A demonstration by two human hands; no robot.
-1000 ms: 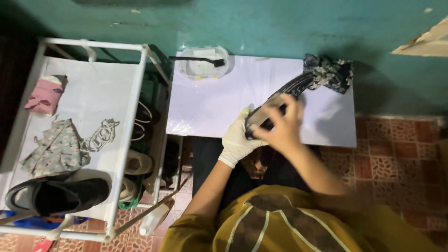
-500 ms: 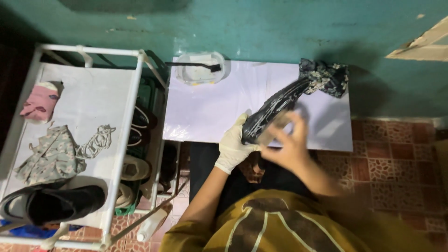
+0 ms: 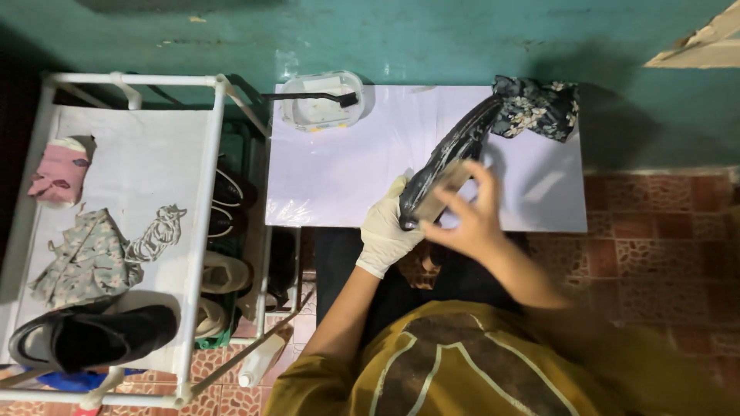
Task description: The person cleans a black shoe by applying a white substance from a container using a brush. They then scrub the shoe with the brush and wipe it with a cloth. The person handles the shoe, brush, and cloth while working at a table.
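Gloved left hand (image 3: 387,235) gripped dark shoe (image 3: 447,158) heel, steadying it over tabletop (image 3: 339,177); bare right hand (image 3: 466,219) pressed small block (image 3: 443,189) against its side.

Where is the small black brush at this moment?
In the head view, the black brush lies across the clear plastic tub at the far left edge of the white table, beside the white rack.

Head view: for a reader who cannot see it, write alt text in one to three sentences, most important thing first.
Seen from above, a gloved left hand holds a dark shoe over a white table while the bare right hand presses a small block against it. A tub with a brush and a floral cloth sit on the table.
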